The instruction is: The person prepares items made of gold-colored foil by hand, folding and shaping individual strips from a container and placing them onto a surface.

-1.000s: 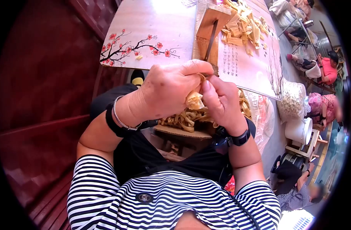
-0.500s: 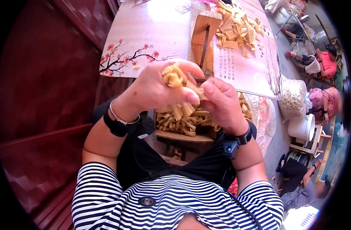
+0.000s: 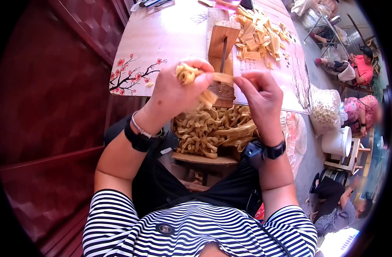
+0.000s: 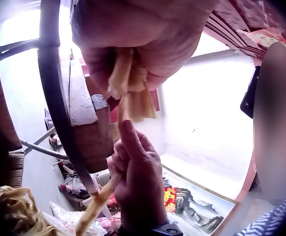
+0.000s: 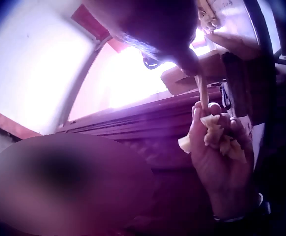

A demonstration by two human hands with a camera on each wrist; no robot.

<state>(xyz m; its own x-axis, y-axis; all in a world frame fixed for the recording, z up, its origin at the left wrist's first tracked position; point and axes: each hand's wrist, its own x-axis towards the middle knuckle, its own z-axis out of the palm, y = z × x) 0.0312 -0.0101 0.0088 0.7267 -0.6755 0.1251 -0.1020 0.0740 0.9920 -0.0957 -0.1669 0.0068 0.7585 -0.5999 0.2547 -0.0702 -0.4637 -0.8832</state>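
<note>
In the head view my left hand [image 3: 172, 88] grips a folded bundle of yellowish, fibrous strips [image 3: 186, 75], with loose ends hanging below the fingers. One flat strip [image 3: 223, 78] runs taut from this bundle to my right hand [image 3: 266, 96], whose thumb and fingertips pinch its end. The left wrist view also shows the right hand [image 4: 140, 179] below the bundle, thumb laid along the strip. Just beyond the hands, at the table's edge, stands a wooden stand [image 3: 224, 38] with a narrow dark metal bar [image 3: 224, 55]. A heap of long strips [image 3: 204, 130] lies under the hands in a cardboard box [image 3: 204, 159].
Cut flat pieces [image 3: 258, 36] are piled on the patterned table [image 3: 179, 30] right of the stand. A dark red panelled wall [image 3: 46, 107] rises at left. To the right are a full clear bag [image 3: 324, 109], a white bucket [image 3: 337, 142] and several seated people.
The hands, earlier close together, have moved apart, stretching the strip between them. My left hand has turned, bringing the bundle into sight, and my right hand has shifted right.
</note>
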